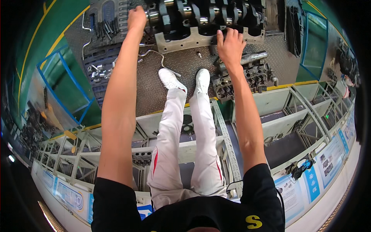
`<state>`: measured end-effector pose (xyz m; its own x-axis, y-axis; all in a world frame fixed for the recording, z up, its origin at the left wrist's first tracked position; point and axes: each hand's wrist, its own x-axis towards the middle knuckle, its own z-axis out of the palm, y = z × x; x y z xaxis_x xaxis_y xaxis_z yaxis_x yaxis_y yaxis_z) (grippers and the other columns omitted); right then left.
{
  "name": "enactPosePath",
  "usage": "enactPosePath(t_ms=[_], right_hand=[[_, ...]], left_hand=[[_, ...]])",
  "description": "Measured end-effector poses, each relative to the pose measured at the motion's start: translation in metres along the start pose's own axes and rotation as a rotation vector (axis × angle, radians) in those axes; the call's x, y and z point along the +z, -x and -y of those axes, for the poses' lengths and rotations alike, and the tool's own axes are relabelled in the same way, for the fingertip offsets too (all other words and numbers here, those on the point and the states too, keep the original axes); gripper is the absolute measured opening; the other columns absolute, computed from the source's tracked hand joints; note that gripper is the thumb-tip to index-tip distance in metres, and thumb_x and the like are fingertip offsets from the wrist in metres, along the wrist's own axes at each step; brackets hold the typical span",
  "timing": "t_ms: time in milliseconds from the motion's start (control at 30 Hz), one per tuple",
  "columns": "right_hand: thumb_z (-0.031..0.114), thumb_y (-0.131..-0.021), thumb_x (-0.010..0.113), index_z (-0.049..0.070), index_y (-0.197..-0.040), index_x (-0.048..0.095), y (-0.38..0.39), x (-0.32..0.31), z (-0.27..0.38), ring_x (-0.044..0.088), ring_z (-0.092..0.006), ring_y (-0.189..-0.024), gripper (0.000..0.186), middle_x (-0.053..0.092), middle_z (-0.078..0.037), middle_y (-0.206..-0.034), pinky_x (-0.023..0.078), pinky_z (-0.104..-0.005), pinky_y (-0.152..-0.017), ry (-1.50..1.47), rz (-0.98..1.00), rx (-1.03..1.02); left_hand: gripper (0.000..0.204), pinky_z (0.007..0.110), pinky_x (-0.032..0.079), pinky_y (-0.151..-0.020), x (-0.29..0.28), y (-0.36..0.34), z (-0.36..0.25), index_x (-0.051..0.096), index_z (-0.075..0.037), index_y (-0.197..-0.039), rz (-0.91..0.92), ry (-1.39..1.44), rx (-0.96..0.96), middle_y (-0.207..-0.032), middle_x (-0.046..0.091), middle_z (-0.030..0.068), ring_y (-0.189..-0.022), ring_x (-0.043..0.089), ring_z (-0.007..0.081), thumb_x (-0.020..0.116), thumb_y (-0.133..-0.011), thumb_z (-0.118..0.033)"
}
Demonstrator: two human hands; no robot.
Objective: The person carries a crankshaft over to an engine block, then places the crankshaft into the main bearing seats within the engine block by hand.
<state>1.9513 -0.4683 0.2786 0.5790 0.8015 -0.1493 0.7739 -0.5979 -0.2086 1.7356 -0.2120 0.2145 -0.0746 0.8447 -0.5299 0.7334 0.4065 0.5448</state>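
Note:
An engine block (179, 41) lies with its open side up at the top of the view, and a shiny crankshaft (186, 11) sits across it. My left hand (137, 18) is closed at the crankshaft's left end, with its fingertips partly hidden. On the block's near flange rests my right hand (231, 45), its thumb apart and its fingers stretched over the edge. Just below that hand are a metal tube (254, 57) and a cylinder head (253, 81), partly covered by my right forearm.
Left of the block lies a tool case (101, 58) with several sockets (99, 72) and bolts (109, 29). A bent metal pipe (164, 62) and a small fitting (199, 55) lie on the patterned metal plate (145, 91), near my white shoes (170, 78). Metal shelving frames (278, 101) stand behind me.

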Motion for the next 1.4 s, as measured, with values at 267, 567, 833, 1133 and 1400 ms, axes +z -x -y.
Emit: enactPosePath(t_ms=[267, 567, 833, 1133, 1400], right_hand=[[0.035, -0.098, 0.061, 0.002, -0.123, 0.060, -0.019, 0.006, -0.044, 0.050, -0.0378, -0.121, 0.042, 0.056, -0.018, -0.128, 0.037, -0.0527, -0.103, -0.098, -0.223, -0.135], [0.035, -0.094, 0.062, 0.000, -0.132, 0.053, -0.039, 0.032, -0.081, 0.044, -0.0384, -0.131, 0.052, 0.052, -0.020, -0.138, 0.031, -0.0522, -0.111, -0.143, -0.258, -0.268], [0.030, -0.082, 0.063, 0.004, -0.124, 0.060, -0.045, 0.040, -0.081, 0.051, -0.0383, -0.124, 0.050, 0.057, -0.018, -0.133, 0.034, -0.0515, -0.110, -0.253, -0.283, -0.230], [0.029, -0.080, 0.064, 0.002, -0.130, 0.053, -0.044, 0.033, -0.082, 0.049, -0.0376, -0.130, 0.058, 0.055, -0.020, -0.137, 0.032, -0.0521, -0.114, -0.281, -0.239, -0.216], [0.026, -0.079, 0.062, 0.000, -0.133, 0.052, -0.044, 0.031, -0.078, 0.046, -0.0395, -0.134, 0.060, 0.052, -0.021, -0.143, 0.030, -0.0524, -0.116, -0.297, -0.220, -0.199]], left_hand=[[0.048, 0.050, 0.048, -0.100, 0.012, 0.028, -0.022, 0.076, -0.007, -0.110, -0.358, -0.053, -0.109, -0.117, 0.072, 0.0225, -0.114, 0.064, 0.0432, 0.052, -0.089, -0.043], [0.034, 0.046, 0.052, -0.087, 0.020, 0.030, -0.008, 0.079, -0.009, -0.099, -0.485, 0.034, 0.109, -0.099, 0.076, 0.0184, -0.097, 0.069, 0.0403, 0.059, -0.088, -0.033], [0.034, 0.040, 0.051, -0.086, 0.017, 0.028, -0.004, 0.080, -0.008, -0.099, -0.508, 0.034, 0.179, -0.098, 0.076, 0.0176, -0.095, 0.070, 0.0357, 0.055, -0.091, -0.029], [0.036, 0.042, 0.050, -0.088, 0.017, 0.037, -0.011, 0.079, -0.006, -0.103, -0.482, 0.005, 0.166, -0.101, 0.075, 0.0212, -0.099, 0.070, 0.0385, 0.053, -0.094, -0.030], [0.034, 0.035, 0.049, -0.085, 0.012, 0.024, 0.002, 0.077, -0.003, -0.103, -0.426, 0.026, 0.233, -0.096, 0.075, 0.0156, -0.091, 0.068, 0.0276, 0.052, -0.096, -0.025]])
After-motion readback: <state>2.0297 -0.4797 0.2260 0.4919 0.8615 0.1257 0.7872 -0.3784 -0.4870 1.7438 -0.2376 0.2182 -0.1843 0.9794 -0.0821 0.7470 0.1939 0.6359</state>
